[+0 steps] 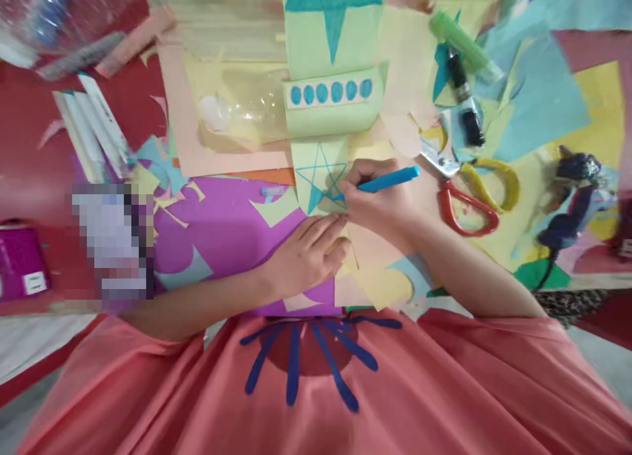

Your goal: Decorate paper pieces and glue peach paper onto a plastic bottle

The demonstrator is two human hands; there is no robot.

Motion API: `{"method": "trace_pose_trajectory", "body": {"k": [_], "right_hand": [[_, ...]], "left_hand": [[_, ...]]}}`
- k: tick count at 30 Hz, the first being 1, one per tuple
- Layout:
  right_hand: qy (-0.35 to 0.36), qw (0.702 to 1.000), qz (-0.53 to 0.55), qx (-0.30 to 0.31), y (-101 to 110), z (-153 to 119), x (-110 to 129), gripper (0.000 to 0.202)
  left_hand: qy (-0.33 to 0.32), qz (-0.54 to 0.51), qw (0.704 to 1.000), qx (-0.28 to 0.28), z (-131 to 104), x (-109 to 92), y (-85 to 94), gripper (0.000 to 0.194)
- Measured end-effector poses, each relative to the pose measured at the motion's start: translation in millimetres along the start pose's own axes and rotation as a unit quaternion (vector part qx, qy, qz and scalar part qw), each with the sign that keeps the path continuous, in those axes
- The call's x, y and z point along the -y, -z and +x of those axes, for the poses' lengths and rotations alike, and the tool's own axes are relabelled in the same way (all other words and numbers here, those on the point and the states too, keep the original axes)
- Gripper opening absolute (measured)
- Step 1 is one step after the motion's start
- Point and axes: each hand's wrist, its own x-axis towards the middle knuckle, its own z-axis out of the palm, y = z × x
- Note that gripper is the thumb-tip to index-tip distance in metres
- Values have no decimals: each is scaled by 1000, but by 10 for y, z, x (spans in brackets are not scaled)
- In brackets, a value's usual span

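Note:
My right hand (368, 195) is closed around a blue marker (390, 180), its tip down on a pale green paper strip (309, 155). Drawn on that strip is a blue outline star (320, 178), with its lower left point coloured in. My left hand (311, 251) lies flat near the strip's lower end, fingers stretched out over the paper. Above the drawing, the strip runs up over a clear plastic bottle (247, 106). A band of blue dots (330, 94) and a solid teal star (333, 10) decorate it there.
Scissors (459, 185) with red and yellow handles lie right of my right hand. Beyond them are a black marker (464, 99), a green glue tube (464, 43) and a glue gun (567, 211). White markers (91, 132), purple paper (222, 224) and scraps lie left.

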Motion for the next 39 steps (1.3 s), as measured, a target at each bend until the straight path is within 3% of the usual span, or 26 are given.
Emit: {"method": "trace_pose_trajectory", "body": {"k": [6, 15, 29, 39], "right_hand": [[-2, 999, -13, -29, 34, -16, 72, 33], [1, 1000, -11, -7, 73, 22, 80, 32], [-38, 999, -6, -27, 53, -3, 148, 34], [-22, 999, -32, 13, 92, -14, 117, 35]], "left_hand": [[3, -2, 1000, 13, -3, -30, 41, 19], [1, -1, 1000, 10, 20, -28, 52, 18], [2, 0, 1000, 16, 7, -22, 38, 19], [0, 3, 1000, 18, -5, -28, 27, 21]]}}
